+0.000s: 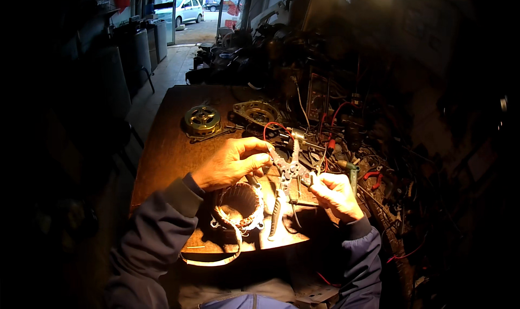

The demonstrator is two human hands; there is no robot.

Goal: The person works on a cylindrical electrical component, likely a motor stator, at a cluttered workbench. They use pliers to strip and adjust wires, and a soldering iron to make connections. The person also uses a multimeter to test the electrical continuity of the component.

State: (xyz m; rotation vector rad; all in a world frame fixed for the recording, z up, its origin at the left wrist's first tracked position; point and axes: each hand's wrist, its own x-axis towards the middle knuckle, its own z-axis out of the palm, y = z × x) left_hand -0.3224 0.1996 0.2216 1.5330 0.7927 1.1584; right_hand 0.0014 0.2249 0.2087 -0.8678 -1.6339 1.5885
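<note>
Nearest me sits a round motor stator with copper windings (241, 221). Beyond its right side, between my hands, are silver metal pliers with dark grips (291, 171), long axis running away from me. My right hand (336, 195), fingertips bunched, is nearer the pivot; my left hand (235, 161) curls thumb toward forefinger by the left prong. I can't tell what either pinches, nor read any label. Farther lies a gold-coloured round metal cover (202, 119).
</note>
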